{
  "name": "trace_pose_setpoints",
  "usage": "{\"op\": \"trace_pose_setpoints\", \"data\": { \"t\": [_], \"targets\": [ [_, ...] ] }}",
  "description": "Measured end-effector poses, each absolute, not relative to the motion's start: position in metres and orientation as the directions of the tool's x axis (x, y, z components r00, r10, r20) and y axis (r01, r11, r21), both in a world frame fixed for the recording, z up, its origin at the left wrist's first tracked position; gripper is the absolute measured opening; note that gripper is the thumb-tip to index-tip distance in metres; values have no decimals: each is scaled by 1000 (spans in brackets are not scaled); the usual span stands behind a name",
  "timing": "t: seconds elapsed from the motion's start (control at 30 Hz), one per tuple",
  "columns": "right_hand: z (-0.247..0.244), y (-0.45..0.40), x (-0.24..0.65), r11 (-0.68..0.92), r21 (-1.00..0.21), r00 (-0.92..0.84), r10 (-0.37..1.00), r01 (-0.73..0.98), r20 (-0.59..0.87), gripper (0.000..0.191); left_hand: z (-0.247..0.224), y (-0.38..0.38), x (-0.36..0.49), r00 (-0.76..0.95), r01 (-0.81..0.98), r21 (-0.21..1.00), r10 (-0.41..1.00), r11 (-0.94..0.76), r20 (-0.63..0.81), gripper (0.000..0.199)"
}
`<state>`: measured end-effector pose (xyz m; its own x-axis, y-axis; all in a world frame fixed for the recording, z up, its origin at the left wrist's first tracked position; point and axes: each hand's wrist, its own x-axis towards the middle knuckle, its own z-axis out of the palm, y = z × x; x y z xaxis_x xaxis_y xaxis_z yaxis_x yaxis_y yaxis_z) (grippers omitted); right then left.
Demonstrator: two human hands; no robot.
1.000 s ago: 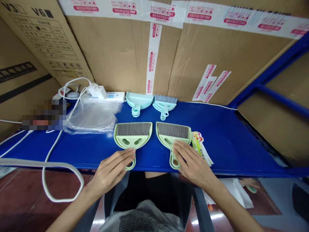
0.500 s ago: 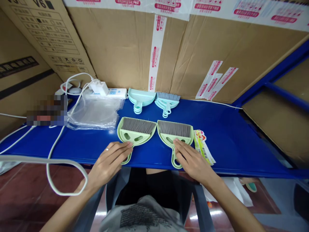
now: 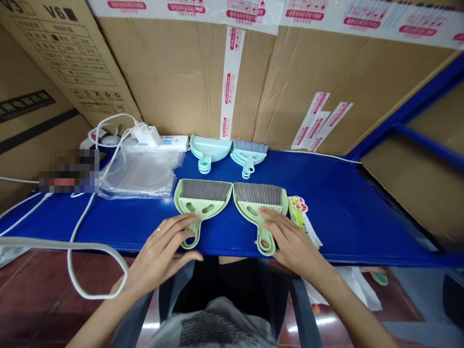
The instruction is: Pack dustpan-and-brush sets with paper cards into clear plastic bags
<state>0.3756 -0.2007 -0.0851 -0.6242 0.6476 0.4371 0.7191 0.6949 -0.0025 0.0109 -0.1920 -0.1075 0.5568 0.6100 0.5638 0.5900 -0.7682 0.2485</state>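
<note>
The left green brush-and-dustpan set (image 3: 205, 207) and right green set (image 3: 258, 205) lie side by side on the blue table (image 3: 337, 193), handles toward the person. The left hand (image 3: 159, 253), loosely open, touches the nearer handle; the right hand (image 3: 297, 244) grips the other.

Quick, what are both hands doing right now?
Left hand: open, fingertips on the left green brush-and-dustpan set.
Right hand: closed around the lower end of the right green brush-and-dustpan set.

Bare blue tabletop (image 3: 326, 193) lies right of the turquoise brushes (image 3: 249, 157) — loose cables (image 3: 83, 222) obstruct the left.
</note>
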Motion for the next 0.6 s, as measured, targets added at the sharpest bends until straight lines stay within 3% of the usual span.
{"op": "trace_pose_setpoints", "data": {
  "t": [0.07, 0.13, 0.3, 0.6],
  "targets": [
    [-79, -209, 381, 686, -158, -600, 708, 711, 372, 21, -106, -199, 10, 536, 606, 267, 633, -749, 559, 33],
    [-75, -217, 384, 674, -234, -587, 731, 700, 347, 26, -105, -203, 11, 513, 613, 282, 643, -738, 568, 24],
    [-76, -222, 377, 711, -169, -606, 680, 683, 413, 5, -108, -201, 21, 446, 617, 282, 622, -735, 644, 16],
    [-73, -203, 371, 751, -130, -649, 634, 648, 420, 17, -116, -204, 35, 365, 639, 232, 554, -733, 748, 22]
  ]
}}
